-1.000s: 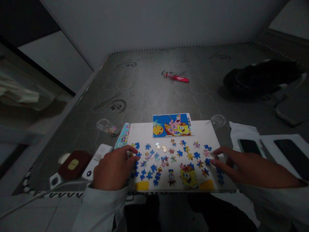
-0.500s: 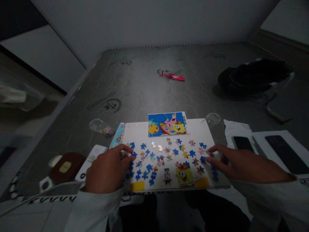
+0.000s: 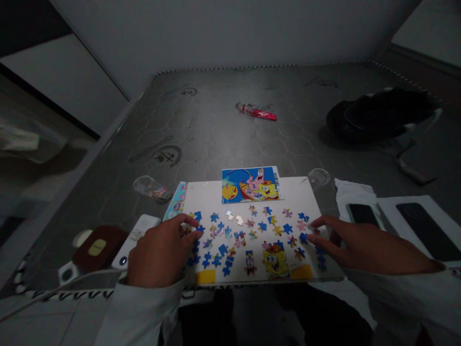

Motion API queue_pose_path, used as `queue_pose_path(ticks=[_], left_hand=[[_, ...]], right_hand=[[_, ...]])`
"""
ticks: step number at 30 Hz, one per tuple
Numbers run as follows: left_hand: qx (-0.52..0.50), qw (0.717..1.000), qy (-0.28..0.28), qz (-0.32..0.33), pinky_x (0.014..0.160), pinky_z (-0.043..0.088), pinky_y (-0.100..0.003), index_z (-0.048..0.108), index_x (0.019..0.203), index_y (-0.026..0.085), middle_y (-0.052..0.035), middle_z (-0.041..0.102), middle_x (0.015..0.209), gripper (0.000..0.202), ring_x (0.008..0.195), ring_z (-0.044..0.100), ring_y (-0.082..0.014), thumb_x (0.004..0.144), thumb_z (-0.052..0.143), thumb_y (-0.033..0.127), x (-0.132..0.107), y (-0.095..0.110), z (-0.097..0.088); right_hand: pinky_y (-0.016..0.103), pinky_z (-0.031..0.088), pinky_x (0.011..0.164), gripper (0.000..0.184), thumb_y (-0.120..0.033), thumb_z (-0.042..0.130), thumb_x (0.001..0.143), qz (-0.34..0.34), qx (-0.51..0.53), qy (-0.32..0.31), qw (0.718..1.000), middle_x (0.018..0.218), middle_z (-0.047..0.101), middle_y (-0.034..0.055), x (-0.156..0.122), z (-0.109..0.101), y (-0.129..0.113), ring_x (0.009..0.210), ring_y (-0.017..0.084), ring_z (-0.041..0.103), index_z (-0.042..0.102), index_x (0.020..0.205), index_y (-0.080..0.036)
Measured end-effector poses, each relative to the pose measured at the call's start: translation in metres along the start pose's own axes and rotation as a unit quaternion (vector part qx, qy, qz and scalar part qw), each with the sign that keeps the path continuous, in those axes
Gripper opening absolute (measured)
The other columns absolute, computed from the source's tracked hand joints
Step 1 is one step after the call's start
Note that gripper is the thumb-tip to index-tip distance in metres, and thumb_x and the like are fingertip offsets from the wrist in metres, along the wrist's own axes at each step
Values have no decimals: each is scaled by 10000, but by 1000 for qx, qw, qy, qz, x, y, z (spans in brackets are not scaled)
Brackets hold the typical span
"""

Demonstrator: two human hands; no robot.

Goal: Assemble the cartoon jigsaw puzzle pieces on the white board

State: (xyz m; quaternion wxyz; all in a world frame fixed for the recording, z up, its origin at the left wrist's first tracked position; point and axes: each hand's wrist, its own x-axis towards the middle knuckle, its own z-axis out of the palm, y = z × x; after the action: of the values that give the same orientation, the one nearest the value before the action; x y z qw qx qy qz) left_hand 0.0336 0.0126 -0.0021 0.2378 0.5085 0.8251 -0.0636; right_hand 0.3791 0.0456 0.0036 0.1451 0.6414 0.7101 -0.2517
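Loose jigsaw pieces lie spread over a white board. My left hand rests at the board's left side, thumb and forefinger slightly apart. Its fingertips are beside a blue puzzle piece; whether they touch it I cannot tell. At the right side is my right hand, open, with thumb and forefinger apart. The thumb tip is at a dark blue piece. Joined pieces form a yellow cartoon face near the front edge. A picture card with the same character lies at the back of the board.
A clear cup with pieces lies left of the board, near a white device and a brown case. To the right are a clear cup, a phone and a white box. A red packet and black bag are farther back.
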Motion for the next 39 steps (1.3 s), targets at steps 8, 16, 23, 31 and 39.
queue_pose_path(ticks=[8,16,23,31,39], left_hand=[[7,1000,1,11,634,370,-324,686,1079,385,4,704,895,255,870,653,-241,873,559,464,2,-4,0],[13,1000,8,12,625,369,-312,697,1075,381,6,706,891,272,842,654,-232,863,557,480,1,-3,0],[16,999,27,7,616,353,-308,645,1120,381,7,692,901,291,826,646,-234,872,547,499,-1,-1,-1],[13,997,64,40,588,326,-301,604,1116,343,3,673,829,262,728,612,-214,935,446,448,-6,5,-3],[18,996,76,51,610,346,-312,623,1087,351,-13,702,848,267,781,645,-252,945,406,415,-5,1,-1]], right_hand=[[356,503,592,428,-581,501,887,14,-7,-10,1000,811,764,56,0,1,0,670,243,715,658,1153,-284],[357,491,593,406,-561,502,889,21,-23,-8,999,815,762,53,-1,-2,-5,679,243,712,663,1140,-286],[366,505,619,412,-566,497,886,25,-15,-19,999,835,765,49,-1,-3,-6,702,245,719,651,1153,-292],[372,511,602,464,-628,455,889,9,-3,-25,1000,834,767,59,0,-1,5,689,254,722,648,1156,-302],[369,507,593,447,-595,475,891,5,0,-17,1000,827,770,65,1,-1,1,680,258,722,660,1159,-289]])
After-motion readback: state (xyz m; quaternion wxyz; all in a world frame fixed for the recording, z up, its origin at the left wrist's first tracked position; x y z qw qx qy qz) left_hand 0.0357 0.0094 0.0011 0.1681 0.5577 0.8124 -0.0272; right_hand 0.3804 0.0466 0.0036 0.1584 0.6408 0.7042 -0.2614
